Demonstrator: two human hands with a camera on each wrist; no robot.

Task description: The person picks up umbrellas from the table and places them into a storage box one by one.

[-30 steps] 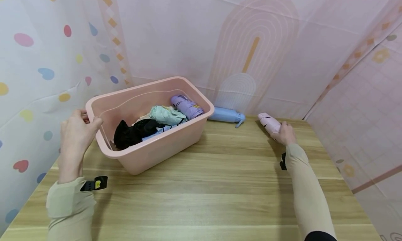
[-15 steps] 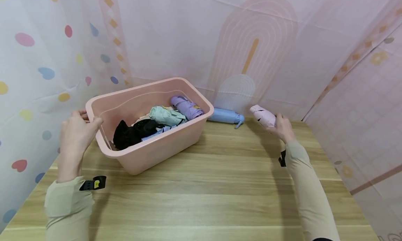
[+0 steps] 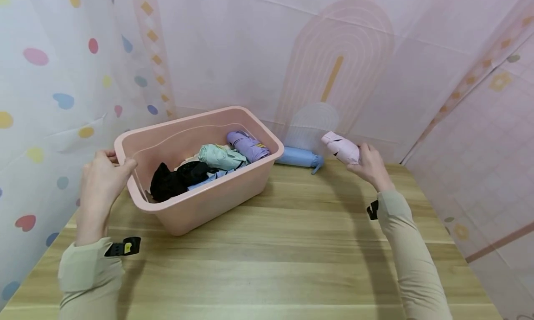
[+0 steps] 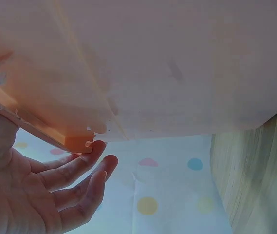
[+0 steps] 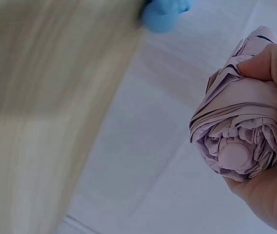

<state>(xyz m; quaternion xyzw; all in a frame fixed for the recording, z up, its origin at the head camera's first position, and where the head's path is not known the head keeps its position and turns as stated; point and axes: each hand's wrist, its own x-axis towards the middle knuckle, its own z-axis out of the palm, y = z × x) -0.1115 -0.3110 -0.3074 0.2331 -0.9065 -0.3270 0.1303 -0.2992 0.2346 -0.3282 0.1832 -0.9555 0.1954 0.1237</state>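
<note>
My right hand [image 3: 371, 166] grips a pale pink folded umbrella [image 3: 343, 148], held above the back right of the table. In the right wrist view the umbrella [image 5: 240, 117] shows its gathered fabric and round end, with the thumb and fingers round it. At the left, my left hand [image 3: 102, 183] holds the rim of a pink plastic bin [image 3: 217, 213], thumb on top and fingers under the edge. In the bin lie a purple folded umbrella [image 3: 249, 146], a mint green one [image 3: 221, 156] and a black bundle of fabric [image 3: 167, 183]. Light blue fabric is partly covered beneath them.
A blue folded umbrella [image 3: 298, 156] lies on the wooden table [image 3: 267, 259] by the back curtain, its left end hidden behind the bin. Patterned curtains [image 3: 225, 46] stand along the back and both sides.
My right hand has lifted the pale pink umbrella off the table and moved it left, toward the bin. The left hand has stayed on the bin's rim.
</note>
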